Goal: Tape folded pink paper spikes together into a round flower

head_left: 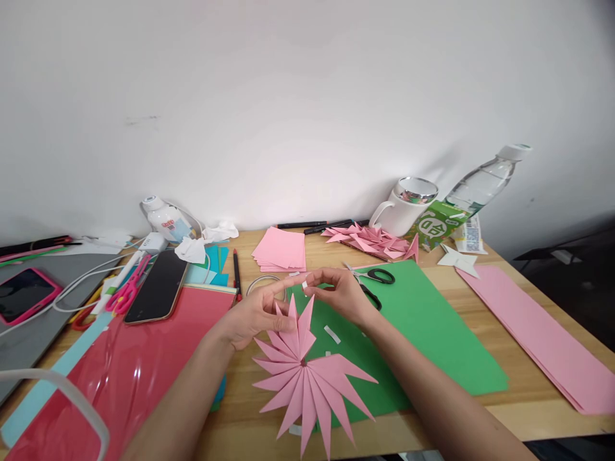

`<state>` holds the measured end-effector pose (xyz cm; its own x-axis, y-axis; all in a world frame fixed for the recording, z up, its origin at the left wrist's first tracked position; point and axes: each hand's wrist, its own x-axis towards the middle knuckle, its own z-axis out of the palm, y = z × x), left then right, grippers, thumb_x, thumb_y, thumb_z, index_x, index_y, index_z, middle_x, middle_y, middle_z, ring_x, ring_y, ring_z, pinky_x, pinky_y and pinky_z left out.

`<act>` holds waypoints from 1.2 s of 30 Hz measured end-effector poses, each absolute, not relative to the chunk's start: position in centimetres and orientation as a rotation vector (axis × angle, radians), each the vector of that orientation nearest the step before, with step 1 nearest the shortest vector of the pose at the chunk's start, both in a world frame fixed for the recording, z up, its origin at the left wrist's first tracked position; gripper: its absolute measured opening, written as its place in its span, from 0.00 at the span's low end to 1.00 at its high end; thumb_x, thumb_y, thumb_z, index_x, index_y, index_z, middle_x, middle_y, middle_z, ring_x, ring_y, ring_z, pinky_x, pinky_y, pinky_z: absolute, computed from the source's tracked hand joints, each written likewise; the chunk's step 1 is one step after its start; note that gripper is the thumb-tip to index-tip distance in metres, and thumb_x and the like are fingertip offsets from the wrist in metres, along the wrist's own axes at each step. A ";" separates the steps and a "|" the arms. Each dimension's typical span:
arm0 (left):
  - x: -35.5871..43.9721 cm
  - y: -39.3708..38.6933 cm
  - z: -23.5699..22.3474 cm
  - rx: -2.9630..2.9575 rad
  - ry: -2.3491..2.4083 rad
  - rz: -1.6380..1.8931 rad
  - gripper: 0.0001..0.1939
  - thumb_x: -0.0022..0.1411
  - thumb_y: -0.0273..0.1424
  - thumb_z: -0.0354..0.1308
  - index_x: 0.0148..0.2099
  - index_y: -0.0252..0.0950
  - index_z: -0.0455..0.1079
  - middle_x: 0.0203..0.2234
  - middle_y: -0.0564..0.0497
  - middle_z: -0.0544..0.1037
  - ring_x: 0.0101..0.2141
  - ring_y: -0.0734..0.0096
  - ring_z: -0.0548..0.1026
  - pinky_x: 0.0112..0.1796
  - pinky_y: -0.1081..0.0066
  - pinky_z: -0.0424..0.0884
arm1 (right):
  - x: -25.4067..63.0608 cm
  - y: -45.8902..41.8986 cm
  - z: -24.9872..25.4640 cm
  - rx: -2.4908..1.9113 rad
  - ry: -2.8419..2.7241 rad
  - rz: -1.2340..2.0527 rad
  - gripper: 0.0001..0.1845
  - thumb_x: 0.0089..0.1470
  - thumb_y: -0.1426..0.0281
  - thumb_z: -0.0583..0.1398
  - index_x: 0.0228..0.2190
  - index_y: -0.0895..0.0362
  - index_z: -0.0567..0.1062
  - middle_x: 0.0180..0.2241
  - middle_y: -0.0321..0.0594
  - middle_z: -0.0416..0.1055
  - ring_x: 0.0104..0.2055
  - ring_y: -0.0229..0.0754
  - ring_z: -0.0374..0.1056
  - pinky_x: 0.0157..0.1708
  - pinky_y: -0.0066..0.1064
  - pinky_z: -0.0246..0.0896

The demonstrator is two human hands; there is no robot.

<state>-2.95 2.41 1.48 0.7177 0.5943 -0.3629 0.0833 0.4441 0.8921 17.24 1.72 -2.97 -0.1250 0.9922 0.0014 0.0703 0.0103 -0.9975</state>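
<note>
A pink folded-paper pinwheel (307, 387) with several pointed petals hangs over the front of the table, with a gap in its ring at the upper right. My left hand (262, 314) pinches its upper petals between thumb and fingers, the index finger stretched toward the right hand. Just above it, my right hand (336, 291) closes thumb and finger on a small white strip (304, 288). Beneath both hands lies a green paper sheet (423, 326), with a loose white strip (331, 334) on it. Black-handled scissors (377, 276) lie beside my right hand.
Behind are a stack of pink paper squares (281, 248), a pile of folded pink pieces (369, 240) and a white mug (408, 205). A leaning water bottle (485, 182) and long pink sheets (538, 339) are right. A phone (158, 287) and red folder (144, 365) lie left.
</note>
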 end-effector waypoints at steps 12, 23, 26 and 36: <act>-2.8 2.6 1.8 1.124 1.030 0.507 0.44 0.45 0.31 0.69 0.64 0.35 0.56 0.25 0.55 0.74 0.23 0.78 0.70 0.26 0.77 0.62 | 19.3 1.7 -0.9 -1.240 -1.168 1.380 0.18 0.40 0.56 0.67 0.24 0.57 0.73 0.24 0.36 0.71 0.27 0.36 0.67 0.33 0.31 0.65; -2.6 2.4 0.2 1.167 1.194 0.318 0.53 0.36 0.27 0.72 0.64 0.33 0.54 0.14 0.61 0.67 0.20 0.72 0.68 0.22 0.76 0.59 | 18.0 0.9 -0.8 -1.118 -1.187 1.602 0.19 0.39 0.56 0.69 0.24 0.58 0.74 0.25 0.33 0.67 0.28 0.34 0.62 0.34 0.29 0.60; -2.5 2.4 -0.1 1.205 1.222 0.314 0.51 0.37 0.26 0.71 0.64 0.34 0.55 0.15 0.61 0.65 0.18 0.73 0.66 0.20 0.76 0.57 | 18.0 0.7 -0.5 -1.114 -1.269 1.616 0.18 0.41 0.56 0.68 0.24 0.58 0.74 0.24 0.33 0.67 0.28 0.34 0.60 0.32 0.28 0.56; -2.7 2.2 0.8 1.249 1.223 0.384 0.48 0.38 0.25 0.69 0.63 0.37 0.56 0.17 0.60 0.65 0.19 0.76 0.64 0.19 0.77 0.57 | 17.2 0.0 -1.3 -1.160 -1.447 1.784 0.18 0.44 0.56 0.66 0.26 0.59 0.73 0.22 0.31 0.63 0.24 0.32 0.54 0.24 0.27 0.45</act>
